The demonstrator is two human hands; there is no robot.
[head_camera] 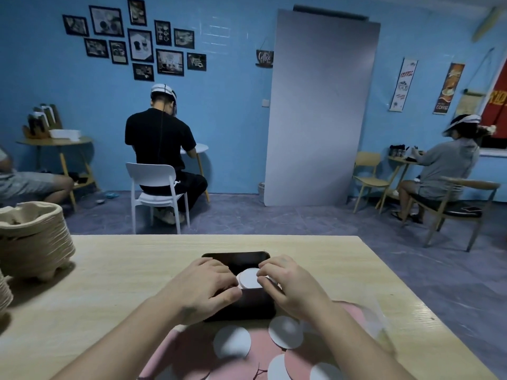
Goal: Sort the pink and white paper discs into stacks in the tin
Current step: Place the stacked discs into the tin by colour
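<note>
Low in the middle of the frame, the white stack lies flat in the black tin, squarely between both hands. The right hand reaches in from the right, its fingers pinched on the stack's upper right rim. The left hand arches over the tin's left half with its fingers curled against the stack's left edge. Whether it grips or only steadies, I can't tell. The loose discs, pink and white, lie on the table along the bottom of the frame, below both wrists. Either hand would have to draw back that way to take another.
</note>
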